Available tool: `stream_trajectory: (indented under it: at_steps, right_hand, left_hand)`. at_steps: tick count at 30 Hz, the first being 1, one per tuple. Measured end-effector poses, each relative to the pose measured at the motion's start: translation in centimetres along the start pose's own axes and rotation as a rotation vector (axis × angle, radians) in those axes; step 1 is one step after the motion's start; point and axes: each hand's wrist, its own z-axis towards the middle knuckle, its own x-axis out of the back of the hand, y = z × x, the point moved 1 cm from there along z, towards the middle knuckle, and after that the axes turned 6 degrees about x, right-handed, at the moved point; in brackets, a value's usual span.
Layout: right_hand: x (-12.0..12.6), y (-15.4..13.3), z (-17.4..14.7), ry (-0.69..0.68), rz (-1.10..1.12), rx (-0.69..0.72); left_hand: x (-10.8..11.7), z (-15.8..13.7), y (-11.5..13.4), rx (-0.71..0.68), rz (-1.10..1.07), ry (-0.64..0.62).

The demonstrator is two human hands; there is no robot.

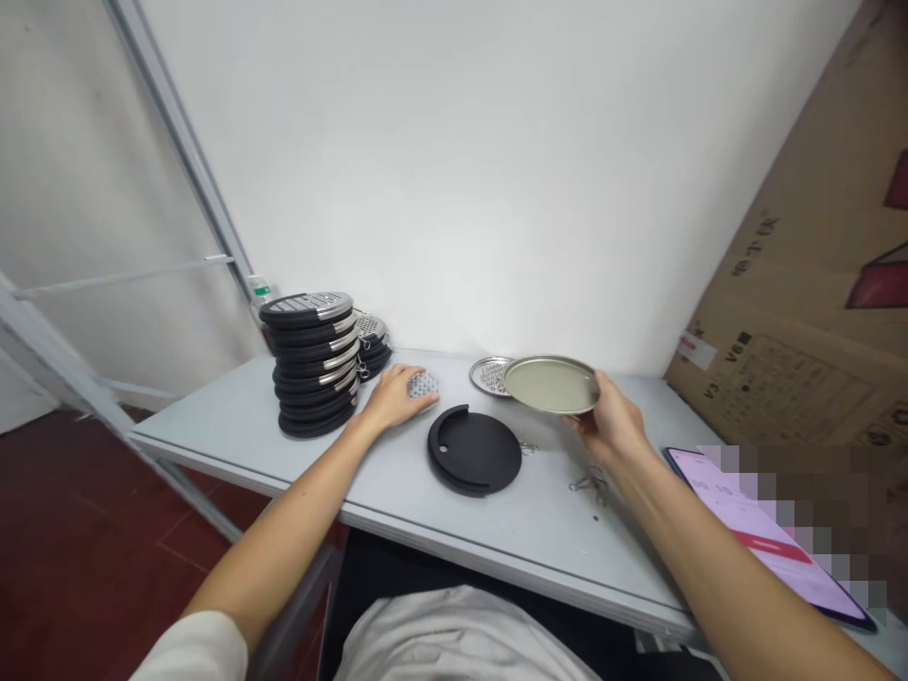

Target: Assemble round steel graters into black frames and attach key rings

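Observation:
My left hand has its thumb and fingers around a small perforated metal grater plate, low over the table. My right hand grips the right edge of a shallow round metal dish and holds it above the table, tilted a little towards me. Partly hidden behind that dish lies a round metal grater disc. Between my hands, nearer to me, a black round base with a raised curved rim and a small hole lies flat.
At the left stands a tall stack of black-and-metal discs, with a shorter stack behind. Metal clips lie on the grey table. A tablet and a big cardboard box are on the right.

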Motion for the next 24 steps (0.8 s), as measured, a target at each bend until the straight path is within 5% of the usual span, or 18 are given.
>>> stream_trajectory:
  at_steps: [10,17,24]
  right_hand:
    - [1.0,-0.7,2.9,0.055,-0.068,-0.029]
    - [1.5,-0.7,1.6,-0.086,-0.083,0.024]
    - [-0.2,0.4,-0.7,-0.419,-0.07,-0.032]
  left_hand:
    - [-4.7,8.2,0.1,0.031,-0.045,-0.128]
    - [-5.1,7.2,1.2,0.001,-0.226,-0.028]
    - [-1.1,3.3,1.7,0.143,-0.418,0.055]
